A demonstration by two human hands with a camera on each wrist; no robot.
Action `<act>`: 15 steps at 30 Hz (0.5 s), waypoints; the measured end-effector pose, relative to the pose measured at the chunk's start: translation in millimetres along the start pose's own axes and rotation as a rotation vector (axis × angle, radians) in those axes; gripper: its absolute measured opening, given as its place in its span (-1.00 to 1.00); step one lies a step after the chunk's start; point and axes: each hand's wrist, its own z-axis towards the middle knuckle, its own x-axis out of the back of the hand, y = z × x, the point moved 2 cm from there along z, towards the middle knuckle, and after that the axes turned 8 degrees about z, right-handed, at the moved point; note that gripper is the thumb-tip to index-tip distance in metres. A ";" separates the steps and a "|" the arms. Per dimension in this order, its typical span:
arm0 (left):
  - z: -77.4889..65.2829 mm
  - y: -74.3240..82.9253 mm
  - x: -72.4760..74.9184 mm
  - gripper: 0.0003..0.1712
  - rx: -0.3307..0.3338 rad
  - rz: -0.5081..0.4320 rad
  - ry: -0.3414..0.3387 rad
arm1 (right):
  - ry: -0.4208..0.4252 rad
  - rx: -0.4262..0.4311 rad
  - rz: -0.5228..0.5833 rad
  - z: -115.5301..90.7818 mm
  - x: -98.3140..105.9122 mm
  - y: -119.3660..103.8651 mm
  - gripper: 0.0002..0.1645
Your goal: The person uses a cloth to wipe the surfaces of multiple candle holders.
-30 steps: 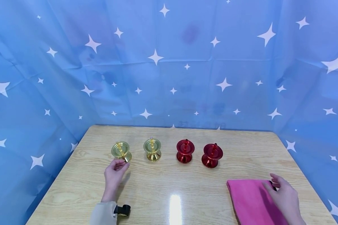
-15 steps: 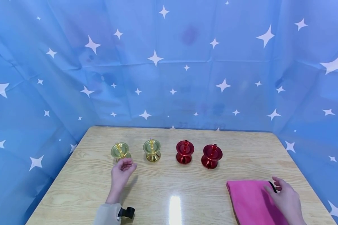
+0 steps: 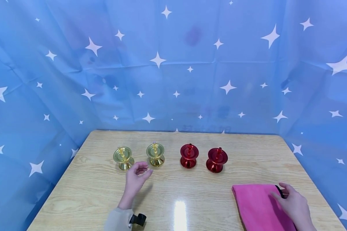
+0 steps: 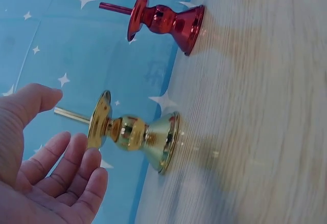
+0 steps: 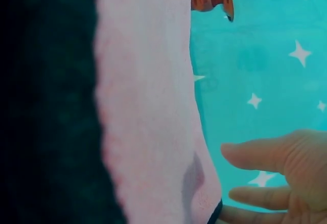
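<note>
Two gold candle holders stand upright on the table, a left one [image 3: 126, 165] and a second one [image 3: 156, 160]; each has a dish and a thin upright stem. Two red candle holders [image 3: 188, 162] stand to their right. My left hand [image 3: 136, 180] hovers in front of the gold pair, fingers loosely bent and holding nothing. In the left wrist view its fingertips overlap the dish of a gold candle holder [image 4: 130, 132]. My right hand [image 3: 295, 205] is over the right part of a folded pink cloth [image 3: 257, 203], thumb and fingers apart, nothing between them.
The wooden table [image 3: 86, 189] ends in front of a blue star-patterned curtain [image 3: 173, 73] that wraps the back and sides. A black strap fitting [image 3: 138, 219] sits at my left wrist. A bright light reflection lies at the table's front middle.
My left hand has drawn away from the base of the leftmost gold candle holder and moved right, towards the second gold one. The right hand stays almost still over the cloth.
</note>
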 end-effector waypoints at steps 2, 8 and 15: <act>0.4 1.5 -2.9 -0.72 -0.010 -0.004 -0.006 | -0.027 -0.009 -0.004 0.4 0.2 1.6 -0.24; 0.6 5.7 -9.5 -0.72 0.014 -0.033 -0.037 | -0.072 -0.038 -0.011 1.1 0.2 5.4 -0.18; 0.3 7.5 -19.0 -0.71 -0.002 -0.063 -0.067 | -0.115 -0.056 -0.039 0.6 0.8 7.8 -0.14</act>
